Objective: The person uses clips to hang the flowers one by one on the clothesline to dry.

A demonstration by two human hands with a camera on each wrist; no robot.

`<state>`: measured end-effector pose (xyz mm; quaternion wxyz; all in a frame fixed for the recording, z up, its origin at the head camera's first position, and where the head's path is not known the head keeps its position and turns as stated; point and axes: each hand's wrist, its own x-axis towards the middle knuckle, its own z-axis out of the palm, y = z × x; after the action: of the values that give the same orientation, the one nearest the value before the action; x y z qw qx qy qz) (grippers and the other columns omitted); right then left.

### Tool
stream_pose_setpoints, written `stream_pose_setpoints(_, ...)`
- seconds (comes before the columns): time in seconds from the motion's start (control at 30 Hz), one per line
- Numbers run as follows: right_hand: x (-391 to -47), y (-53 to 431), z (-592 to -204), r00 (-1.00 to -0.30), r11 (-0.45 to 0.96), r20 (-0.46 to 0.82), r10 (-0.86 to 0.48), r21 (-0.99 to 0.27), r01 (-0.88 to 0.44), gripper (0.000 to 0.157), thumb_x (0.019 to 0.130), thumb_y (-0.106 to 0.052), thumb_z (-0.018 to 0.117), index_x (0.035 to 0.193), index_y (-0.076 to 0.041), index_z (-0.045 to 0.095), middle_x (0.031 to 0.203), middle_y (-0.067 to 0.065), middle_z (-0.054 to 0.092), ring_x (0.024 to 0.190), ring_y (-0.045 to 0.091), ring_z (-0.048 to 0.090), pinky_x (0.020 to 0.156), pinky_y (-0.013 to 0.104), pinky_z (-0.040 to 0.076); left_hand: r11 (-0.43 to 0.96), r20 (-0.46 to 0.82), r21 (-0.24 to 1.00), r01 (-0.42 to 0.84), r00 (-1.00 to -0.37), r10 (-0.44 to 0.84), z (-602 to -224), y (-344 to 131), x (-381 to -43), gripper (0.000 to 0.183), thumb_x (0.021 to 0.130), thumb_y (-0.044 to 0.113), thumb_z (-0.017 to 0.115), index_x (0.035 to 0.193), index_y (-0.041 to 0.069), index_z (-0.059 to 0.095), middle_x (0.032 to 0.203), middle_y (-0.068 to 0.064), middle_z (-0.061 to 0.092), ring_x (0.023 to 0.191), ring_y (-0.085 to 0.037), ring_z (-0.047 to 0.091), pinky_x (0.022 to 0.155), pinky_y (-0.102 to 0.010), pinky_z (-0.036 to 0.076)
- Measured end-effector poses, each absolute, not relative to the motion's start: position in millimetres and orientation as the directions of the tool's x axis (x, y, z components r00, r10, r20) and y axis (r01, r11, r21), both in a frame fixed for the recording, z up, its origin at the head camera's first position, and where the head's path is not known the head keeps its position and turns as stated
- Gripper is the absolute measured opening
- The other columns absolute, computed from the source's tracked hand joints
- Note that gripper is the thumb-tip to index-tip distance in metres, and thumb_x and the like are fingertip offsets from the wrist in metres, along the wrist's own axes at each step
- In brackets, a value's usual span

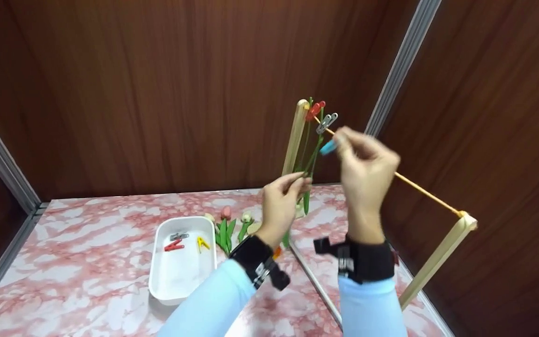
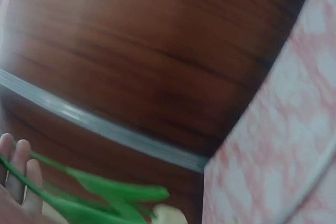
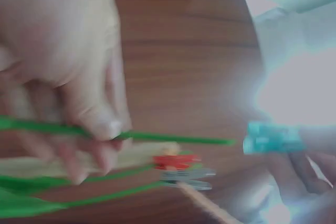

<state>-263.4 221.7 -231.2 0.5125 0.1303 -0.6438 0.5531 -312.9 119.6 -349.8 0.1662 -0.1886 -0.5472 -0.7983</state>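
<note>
**Green stem and blue clip: free end facing clip, left hand to right hand.**
I am pinching a green stem [image 3: 181, 139] between the thumb and fingertips of my left hand [image 1: 282, 202]; its long axis is running upward out of that grip, towards my right hand [image 1: 368, 171]. With my right hand, held higher and to the right of the left, I am gripping a blue clip [image 1: 328, 147] between thumb and fingers; I cannot tell whether its jaws are parted. In the right wrist view, the stem's free end is pointing at the clip, with a small gap showing; my right hand is appearing the nearer to that end. A rope [image 1: 426, 192] is passing behind my right hand, carrying a grey clip [image 1: 327, 123] and a red clip [image 1: 313, 112] beyond its fingertips.
</note>
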Motion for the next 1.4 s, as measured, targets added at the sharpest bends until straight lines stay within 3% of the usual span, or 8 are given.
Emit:
stream_pose_setpoints(0.1,-264,224,-210,-0.389,0.430,0.796,0.463,-0.586,-0.687,0.012,0.084,-0.007,0.086,0.093,-0.001,0.082,0.090,0.011,0.078,0.077,0.013,0.072,0.073,0.026,0.058,-0.378,0.463,0.817,0.435,-0.886,-0.018,-335,132,-315,0.020,0.099,-0.002,0.062,0.117,-0.008,0.071,0.097,-0.015,0.077,0.090,-0.033,0.076,0.082,-0.032,0.062)
stream_pose_setpoints(0.23,-264,227,-198,-0.410,0.495,0.750,0.520,-0.655,-0.571,0.015,0.085,-0.017,0.086,0.095,-0.007,0.083,0.089,0.004,0.079,0.071,0.008,0.069,0.064,0.021,0.053,-0.404,0.407,0.843,0.355,-0.912,0.048,-322,143,-317,0.019,0.101,0.000,0.060,0.115,-0.004,0.072,0.095,-0.012,0.077,0.092,-0.030,0.075,0.085,-0.036,0.062)
stream_pose_setpoints(0.33,-267,229,-196,-0.430,0.532,0.734,0.525,-0.678,-0.508,0.016,0.086,-0.018,0.086,0.097,-0.007,0.083,0.090,0.001,0.076,0.073,0.007,0.070,0.067,0.019,0.055,-0.446,0.359,0.851,0.278,-0.927,0.106,-315,151,-319,0.020,0.103,0.001,0.057,0.116,-0.004,0.071,0.098,-0.011,0.076,0.093,-0.025,0.073,0.091,-0.040,0.060)
stream_pose_setpoints(0.53,-276,232,-195,-0.440,0.626,0.760,0.478,-0.646,-0.436,0.012,0.088,-0.015,0.084,0.095,-0.006,0.083,0.082,-0.003,0.054,0.076,0.006,0.066,0.074,0.017,0.050,-0.504,0.320,0.838,0.211,-0.937,0.139,-303,163,-326,0.021,0.104,0.000,0.055,0.115,-0.010,0.069,0.100,-0.020,0.074,0.088,-0.016,0.072,0.095,-0.044,0.058)
stream_pose_setpoints(0.63,-279,235,-195,-0.445,0.640,0.760,0.474,-0.644,-0.418,0.009,0.087,-0.013,0.084,0.092,-0.006,0.083,0.081,-0.004,0.055,0.076,0.006,0.061,0.072,0.019,0.047,-0.509,0.303,0.839,0.191,-0.942,0.145,-303,168,-328,0.020,0.104,0.000,0.055,0.115,-0.009,0.069,0.100,-0.019,0.075,0.088,-0.015,0.072,0.092,-0.039,0.059)
stream_pose_setpoints(0.83,-281,245,-191,-0.497,0.635,0.711,0.497,-0.689,-0.350,0.010,0.088,-0.013,0.083,0.092,-0.004,0.083,0.083,-0.004,0.057,0.080,0.007,0.057,0.076,0.021,0.043,-0.524,0.278,0.838,0.152,-0.946,0.169,-305,177,-330,0.020,0.103,0.001,0.055,0.116,-0.007,0.070,0.101,-0.020,0.074,0.085,-0.015,0.070,0.093,-0.040,0.059)
stream_pose_setpoints(1.03,-282,250,-184,-0.566,0.587,0.638,0.523,-0.750,-0.304,0.011,0.089,-0.014,0.081,0.093,-0.004,0.082,0.089,0.002,0.066,0.078,0.008,0.059,0.072,0.021,0.047,-0.513,0.312,0.840,0.175,-0.930,0.193,-306,180,-333,0.020,0.104,0.000,0.055,0.117,-0.007,0.069,0.101,-0.017,0.075,0.090,-0.016,0.071,0.093,-0.038,0.059)
stream_pose_setpoints(1.4,-288,246,-188,-0.639,0.600,0.603,0.478,-0.755,-0.264,0.010,0.091,-0.011,0.079,0.093,-0.001,0.081,0.082,0.006,0.071,0.072,0.010,0.058,0.064,0.020,0.047,-0.489,0.323,0.852,0.185,-0.922,0.214,-315,176,-336,0.022,0.105,0.000,0.053,0.119,-0.008,0.068,0.111,-0.028,0.071,0.092,-0.017,0.071,0.088,-0.030,0.059)
